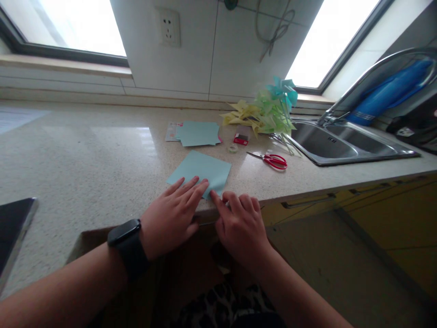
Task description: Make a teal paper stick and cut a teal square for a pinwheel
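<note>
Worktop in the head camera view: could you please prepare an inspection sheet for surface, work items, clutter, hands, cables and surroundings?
Surface: pale speckled worktop, with glossy reflections.
Work items: light-blue sheet near the front edge; light-blue paper stack behind it; red-handled scissors to the right.
Clutter: paper pinwheels grouped near the wall.
Hands: left hand has its fingers spread on the sheet; right hand touches the sheet's near part with the index fingertip.
Cables: pale cord against the wall.
Surroundings: wall socket; metal sink.

From the sheet (208,167) on the bench (85,168), the paper stack (200,133) lies at twelve o'clock, the scissors (264,157) at three. The sink (316,142) sits beyond the scissors.
</note>
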Tool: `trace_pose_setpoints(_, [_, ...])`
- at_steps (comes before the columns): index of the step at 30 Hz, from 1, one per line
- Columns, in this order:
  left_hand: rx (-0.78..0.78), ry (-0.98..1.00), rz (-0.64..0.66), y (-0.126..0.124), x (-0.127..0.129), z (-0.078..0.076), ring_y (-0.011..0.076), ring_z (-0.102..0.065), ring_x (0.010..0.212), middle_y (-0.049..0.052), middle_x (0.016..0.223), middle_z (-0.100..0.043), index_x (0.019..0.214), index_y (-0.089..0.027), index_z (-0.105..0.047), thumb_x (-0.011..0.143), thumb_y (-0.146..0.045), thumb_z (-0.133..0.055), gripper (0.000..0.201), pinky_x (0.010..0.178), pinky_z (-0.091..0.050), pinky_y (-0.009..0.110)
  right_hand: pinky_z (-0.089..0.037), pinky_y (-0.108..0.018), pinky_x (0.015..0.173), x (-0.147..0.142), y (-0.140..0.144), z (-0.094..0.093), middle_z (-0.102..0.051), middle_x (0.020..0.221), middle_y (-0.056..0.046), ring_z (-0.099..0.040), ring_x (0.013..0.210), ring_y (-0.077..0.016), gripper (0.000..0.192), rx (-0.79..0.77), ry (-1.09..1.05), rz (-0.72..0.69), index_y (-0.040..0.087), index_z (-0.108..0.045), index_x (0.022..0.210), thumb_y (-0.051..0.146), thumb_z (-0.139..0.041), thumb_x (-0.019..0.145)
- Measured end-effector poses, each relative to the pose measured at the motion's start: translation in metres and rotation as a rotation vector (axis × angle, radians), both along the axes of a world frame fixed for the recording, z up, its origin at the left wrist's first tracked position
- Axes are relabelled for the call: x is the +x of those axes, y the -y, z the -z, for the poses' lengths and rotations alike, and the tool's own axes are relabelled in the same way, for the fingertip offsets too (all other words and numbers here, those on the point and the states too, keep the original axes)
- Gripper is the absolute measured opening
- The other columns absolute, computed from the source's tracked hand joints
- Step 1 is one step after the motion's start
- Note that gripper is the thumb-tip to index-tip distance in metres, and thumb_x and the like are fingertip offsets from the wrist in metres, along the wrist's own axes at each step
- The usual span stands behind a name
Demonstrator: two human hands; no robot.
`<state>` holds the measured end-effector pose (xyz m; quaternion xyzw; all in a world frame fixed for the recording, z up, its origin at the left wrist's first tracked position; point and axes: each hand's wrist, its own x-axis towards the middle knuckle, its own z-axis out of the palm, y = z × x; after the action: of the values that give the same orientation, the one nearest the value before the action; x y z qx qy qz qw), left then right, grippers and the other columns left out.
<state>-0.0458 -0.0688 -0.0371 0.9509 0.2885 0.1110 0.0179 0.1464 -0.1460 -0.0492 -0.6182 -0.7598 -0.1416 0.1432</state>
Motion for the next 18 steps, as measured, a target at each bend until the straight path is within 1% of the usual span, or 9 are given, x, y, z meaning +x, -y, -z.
trace_pose_setpoints(4, [0.027, 0.010, -0.002, 0.0005, -0.0010, -0.0001, 0.0303, -0.026, 0.152, 0.015, 0.162, -0.037, 0.151, -0.011, -0.036, 0.088, -0.023, -0.059, 0.068, 0.125, -0.023, 0.052, -0.034, -0.046, 0.082, -0.0009, -0.0010, -0.0018, -0.066, 0.112, -0.007, -0.047, 0.092, -0.0275, 0.053, -0.011, -0.003, 0.003, 0.021, -0.057, 0.142, 0.021, -0.060, 0.089])
trace_pose_setpoints(7, [0.058, 0.032, 0.019, 0.0008, -0.0019, -0.0011, 0.0311, -0.024, 0.153, 0.016, 0.163, -0.035, 0.148, -0.011, -0.039, 0.088, -0.023, -0.059, 0.064, 0.125, -0.023, 0.051, -0.035, -0.046, 0.082, -0.0005, -0.0005, -0.0022, -0.066, 0.112, -0.007, -0.048, 0.092, -0.0276, 0.052, -0.016, -0.013, -0.004, 0.021, -0.057, 0.141, 0.021, -0.059, 0.089])
trace_pose_setpoints(10, [0.037, 0.036, 0.047, 0.0009, -0.0016, -0.0029, 0.0301, -0.035, 0.148, 0.014, 0.159, -0.042, 0.144, -0.013, -0.045, 0.088, -0.021, -0.060, 0.058, 0.124, -0.026, 0.050, -0.036, -0.047, 0.084, 0.0010, 0.0004, -0.0012, -0.066, 0.117, -0.007, -0.048, 0.094, -0.0280, 0.052, -0.010, -0.025, -0.012, 0.019, -0.056, 0.142, 0.020, -0.058, 0.090])
trace_pose_setpoints(13, [0.002, 0.025, 0.044, 0.0007, -0.0009, -0.0047, 0.0296, -0.044, 0.142, 0.013, 0.155, -0.048, 0.140, -0.014, -0.049, 0.088, -0.021, -0.062, 0.053, 0.121, -0.031, 0.049, -0.036, -0.048, 0.086, 0.0034, 0.0018, 0.0007, -0.066, 0.124, -0.006, -0.050, 0.096, -0.0280, 0.050, 0.002, -0.049, -0.040, 0.019, -0.057, 0.141, 0.020, -0.056, 0.090])
trace_pose_setpoints(18, [0.002, 0.024, 0.040, 0.0005, -0.0003, -0.0058, 0.0303, -0.044, 0.141, 0.014, 0.155, -0.048, 0.140, -0.013, -0.050, 0.086, -0.021, -0.063, 0.055, 0.120, -0.033, 0.049, -0.038, -0.046, 0.091, 0.0079, 0.0059, 0.0038, -0.067, 0.128, -0.004, -0.053, 0.100, -0.0265, 0.044, 0.015, -0.130, -0.101, 0.019, -0.061, 0.135, 0.016, -0.053, 0.092])
